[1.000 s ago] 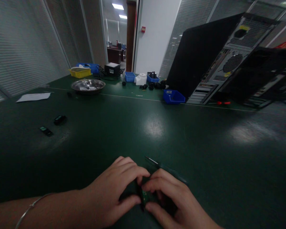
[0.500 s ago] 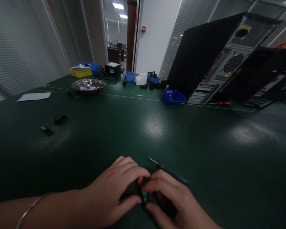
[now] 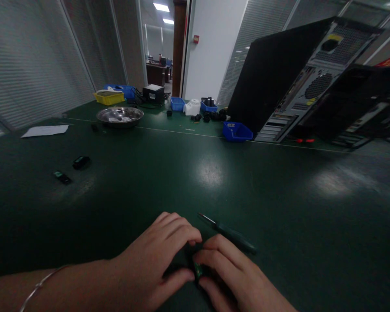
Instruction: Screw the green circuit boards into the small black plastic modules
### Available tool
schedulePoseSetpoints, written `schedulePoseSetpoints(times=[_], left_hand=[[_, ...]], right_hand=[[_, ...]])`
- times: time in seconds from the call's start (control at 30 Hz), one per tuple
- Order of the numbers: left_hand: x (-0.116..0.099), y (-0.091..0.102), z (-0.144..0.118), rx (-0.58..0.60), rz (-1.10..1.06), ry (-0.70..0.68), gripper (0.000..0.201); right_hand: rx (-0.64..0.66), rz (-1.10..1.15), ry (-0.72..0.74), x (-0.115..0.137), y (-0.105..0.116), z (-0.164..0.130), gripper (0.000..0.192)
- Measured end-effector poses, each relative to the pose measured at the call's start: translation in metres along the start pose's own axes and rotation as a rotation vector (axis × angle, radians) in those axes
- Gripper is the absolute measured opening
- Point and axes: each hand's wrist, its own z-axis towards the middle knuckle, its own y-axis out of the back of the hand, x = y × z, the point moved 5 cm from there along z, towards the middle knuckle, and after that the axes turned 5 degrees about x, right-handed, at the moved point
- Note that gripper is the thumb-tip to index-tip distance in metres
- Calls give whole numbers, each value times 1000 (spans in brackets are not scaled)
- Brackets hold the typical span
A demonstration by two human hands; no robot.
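A small green circuit board in a dark, narrow piece (image 3: 198,269) sits low in the middle, between my hands and partly covered by the fingers. My right hand (image 3: 237,271) is closed on it, with a fingertip at its upper end and the thumb at its lower end. The thumb of my left hand (image 3: 165,255) touches the board's left side. That hand's other fingers are bent and stand apart from the thumb. Just beyond my right hand lies a screwdriver (image 3: 235,238) with a dark green handle, its thin metal tip pointing to the upper left.
Two small black devices (image 3: 81,162) lie on the left of the green table (image 3: 156,173). Farther back are a metal bowl (image 3: 120,116), paper (image 3: 45,131), a yellow bin (image 3: 108,98) and a blue bin (image 3: 237,131). A large black computer case (image 3: 279,73) stands at the right.
My left index finger has drawn back slightly from the right hand's fingers. The right hand has shifted a little lower, uncovering more of the screwdriver handle.
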Motion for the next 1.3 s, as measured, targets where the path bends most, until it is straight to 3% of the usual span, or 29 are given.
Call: schedulePoseSetpoints(times=[0.07, 0.13, 0.43, 0.67, 0.77, 0.9, 1.13, 1.3], left_hand=[[-7, 2, -2, -65, 78, -94, 20], [-17, 2, -5, -56, 199, -207, 12], [-43, 5, -12, 57, 507, -389, 34], [-46, 1, -9, 4, 538, -374, 44], [-47, -2, -9, -8, 539, -382, 42], [-50, -3, -10, -18, 534, -392, 39], [-52, 0, -11, -36, 475, -365, 33], [-53, 3, -11, -49, 448, -353, 35]], right_hand=[[18, -4, -25, -1, 0, 0, 27], [28, 6, -40, -1, 0, 0, 24], [32, 75, -53, 4, 6, 3, 21], [-20, 119, -49, 2, 9, -2, 35], [-145, 79, 33, 9, 20, -5, 42], [-278, 7, 55, 12, 36, -8, 36], [-284, -33, -14, 3, 47, -7, 23], [-214, -192, -151, -7, 45, -3, 23]])
